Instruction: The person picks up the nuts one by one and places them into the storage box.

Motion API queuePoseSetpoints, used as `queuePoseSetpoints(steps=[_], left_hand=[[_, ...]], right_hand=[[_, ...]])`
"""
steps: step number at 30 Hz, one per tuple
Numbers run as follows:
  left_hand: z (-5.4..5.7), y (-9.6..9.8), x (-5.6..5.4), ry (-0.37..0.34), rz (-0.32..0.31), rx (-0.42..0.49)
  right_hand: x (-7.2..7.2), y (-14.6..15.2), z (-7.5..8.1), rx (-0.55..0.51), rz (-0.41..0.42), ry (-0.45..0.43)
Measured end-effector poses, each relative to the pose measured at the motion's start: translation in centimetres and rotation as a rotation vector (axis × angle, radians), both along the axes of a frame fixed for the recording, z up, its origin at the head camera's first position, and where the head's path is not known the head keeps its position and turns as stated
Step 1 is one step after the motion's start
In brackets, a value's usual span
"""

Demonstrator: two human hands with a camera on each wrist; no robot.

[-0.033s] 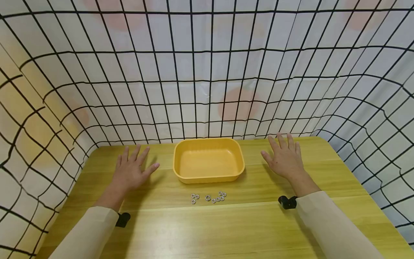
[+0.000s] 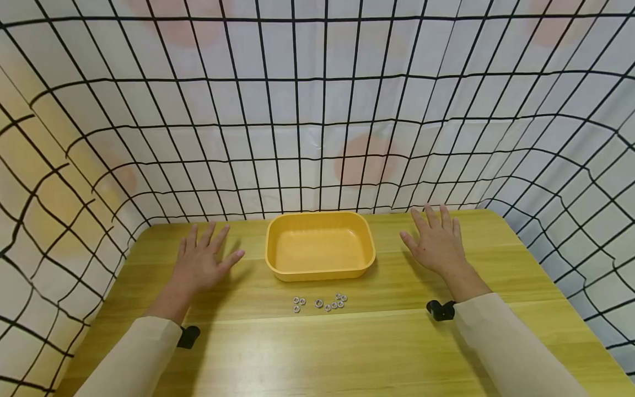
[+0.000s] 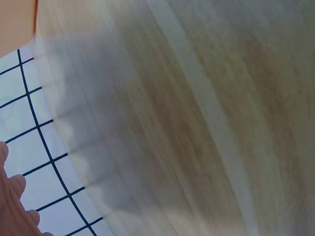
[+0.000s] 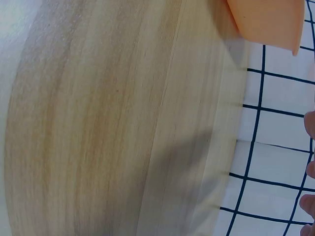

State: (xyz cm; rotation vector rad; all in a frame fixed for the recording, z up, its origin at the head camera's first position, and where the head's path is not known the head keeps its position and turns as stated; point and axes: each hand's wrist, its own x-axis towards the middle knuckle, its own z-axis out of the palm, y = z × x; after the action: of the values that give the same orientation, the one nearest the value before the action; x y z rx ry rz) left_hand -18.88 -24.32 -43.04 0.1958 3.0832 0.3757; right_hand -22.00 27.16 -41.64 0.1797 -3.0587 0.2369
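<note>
Head view: tray (image 2: 319, 251) (yellow) between hands (image 2: 200, 269) (image 2: 439, 247).

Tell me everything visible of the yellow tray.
The yellow tray is a shallow, rounded rectangle, open-topped, with raised walls and a smooth, plastic-like look. It sits upright and empty on the wooden table near its far edge, between the left hand and right hand, touched by neither. Metal nuts lie in front of it.
</note>
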Motion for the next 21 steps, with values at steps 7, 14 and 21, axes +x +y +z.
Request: queuePoseSetpoints(steps=[7,14,21], left_hand=[[-0.11,0.14,-0.12,0.004,-0.015,-0.007],[-0.36,0.32,-0.03,0.009,-0.026,0.015],[-0.33,0.61,-0.02,-0.026,-0.024,0.082]], right_hand=[[-0.02,-0.02,-0.24,-0.011,0.001,0.013],[0.11,-0.22,-0.45,-0.019,0.011,0.012],[0.31,-0.4,-0.67,-0.036,0.013,0.022]])
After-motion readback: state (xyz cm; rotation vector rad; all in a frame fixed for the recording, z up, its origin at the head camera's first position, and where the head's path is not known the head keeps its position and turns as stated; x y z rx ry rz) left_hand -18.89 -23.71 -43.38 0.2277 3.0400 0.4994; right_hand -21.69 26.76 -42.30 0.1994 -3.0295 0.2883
